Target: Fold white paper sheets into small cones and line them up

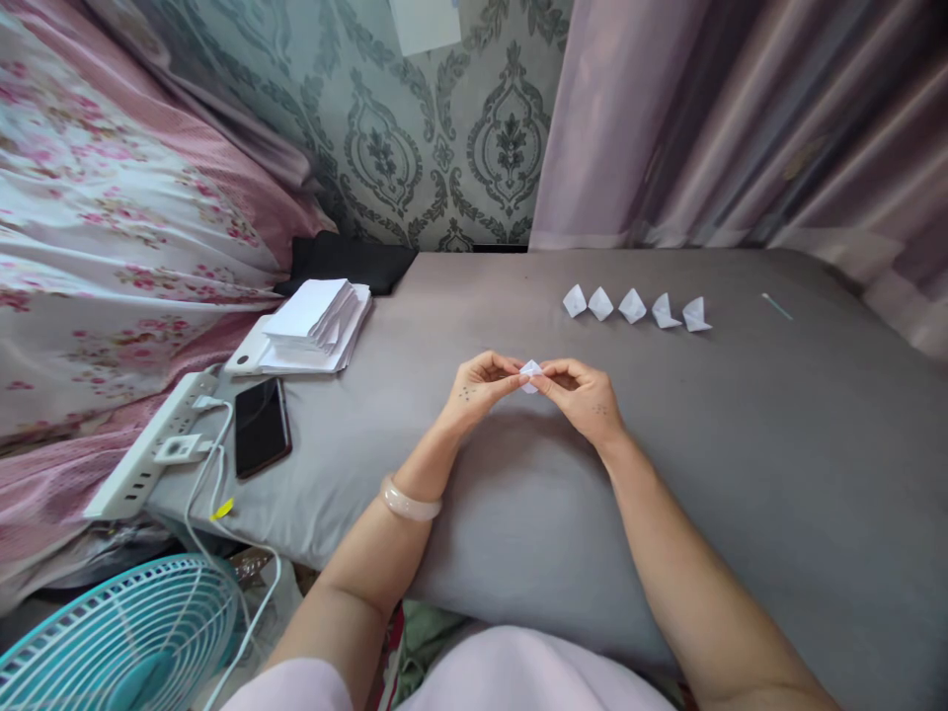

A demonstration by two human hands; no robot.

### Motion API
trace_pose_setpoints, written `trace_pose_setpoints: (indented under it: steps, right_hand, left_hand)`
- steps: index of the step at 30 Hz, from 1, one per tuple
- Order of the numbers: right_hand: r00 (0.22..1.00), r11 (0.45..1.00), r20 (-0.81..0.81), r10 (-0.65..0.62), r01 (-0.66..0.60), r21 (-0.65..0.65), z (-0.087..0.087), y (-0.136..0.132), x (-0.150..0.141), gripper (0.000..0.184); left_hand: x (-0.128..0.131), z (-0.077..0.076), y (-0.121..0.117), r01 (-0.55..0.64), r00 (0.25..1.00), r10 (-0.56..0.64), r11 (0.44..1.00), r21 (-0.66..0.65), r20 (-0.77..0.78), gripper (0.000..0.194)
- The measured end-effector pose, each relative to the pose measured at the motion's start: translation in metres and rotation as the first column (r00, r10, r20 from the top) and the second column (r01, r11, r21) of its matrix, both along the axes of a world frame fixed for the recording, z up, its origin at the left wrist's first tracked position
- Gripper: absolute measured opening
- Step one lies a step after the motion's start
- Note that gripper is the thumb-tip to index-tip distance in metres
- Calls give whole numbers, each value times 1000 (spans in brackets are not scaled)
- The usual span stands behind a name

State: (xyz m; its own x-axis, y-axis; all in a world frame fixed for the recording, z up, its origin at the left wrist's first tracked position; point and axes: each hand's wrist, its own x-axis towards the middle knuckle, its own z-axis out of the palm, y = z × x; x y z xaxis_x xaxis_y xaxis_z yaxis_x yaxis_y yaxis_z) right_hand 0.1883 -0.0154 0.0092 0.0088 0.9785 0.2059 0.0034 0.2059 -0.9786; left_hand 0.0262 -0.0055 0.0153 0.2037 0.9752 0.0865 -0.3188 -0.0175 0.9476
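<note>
A small folded white paper piece (530,371) is held up between my two hands, above the grey cloth-covered table. My left hand (485,385) pinches its left side between thumb and fingers. On the opposite side, my right hand (580,392) grips it the same way, thumbs close together at the front. The fingers partly hide the paper. Beyond and to the right, several folded white paper shapes (632,306) stand in a row on the grey cloth (474,306).
At the left lie a stack of white paper (315,311), a black phone (262,427) and a white power strip (152,449) with cables. A turquoise fan (140,642) stands below the table edge. A thin white stick (777,306) lies far right.
</note>
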Motion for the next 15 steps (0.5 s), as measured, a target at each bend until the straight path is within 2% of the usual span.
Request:
trace_pose_setpoints:
  steps: [7, 11, 15]
  right_hand:
    - [1000, 999, 19, -8, 7, 41, -2, 1, -2, 35]
    - [999, 998, 43, -3, 0, 56, -4, 1, -4, 33]
    - [1000, 1000, 1, 16, -16, -24, -5, 1, -5, 39]
  left_hand:
    - [0, -1, 0, 3, 1000, -2, 1000, 16, -15, 39]
    - [-2, 0, -1, 26, 994, -26, 1000, 2, -104, 30]
    - [-2, 0, -1, 4, 991, -1, 1000, 23, -133, 26]
